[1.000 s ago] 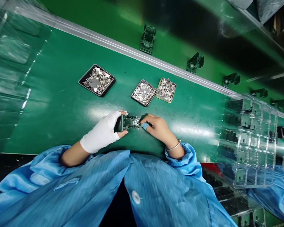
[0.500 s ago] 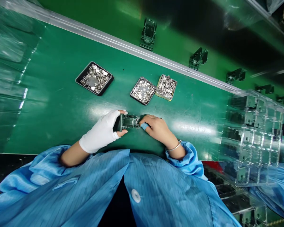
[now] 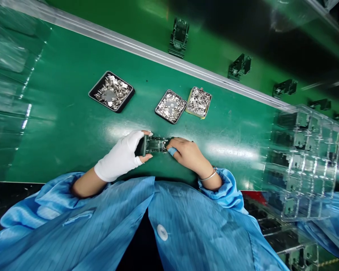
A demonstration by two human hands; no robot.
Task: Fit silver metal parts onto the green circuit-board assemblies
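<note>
A small dark green plastic part (image 3: 154, 145) lies on the green mat near the table's front edge. My left hand (image 3: 121, 156), in a white fingerless glove, grips its left end between thumb and fingers. My right hand (image 3: 186, 151), bare with a blue cot on one finger and a bracelet on the wrist, pinches against the part's right end; whether a small piece sits under its fingertips is hidden.
Three small trays of shiny metal pieces sit beyond the hands: a black one (image 3: 111, 91), a grey one (image 3: 171, 106) and a yellowish one (image 3: 199, 102). More dark parts (image 3: 179, 37) ride the belt behind a metal rail. Clear plastic trays (image 3: 302, 162) stand at right.
Both hands stay on the part with almost no movement. The camera has shifted slightly, so the trays and belt parts appear a little higher and further right.
</note>
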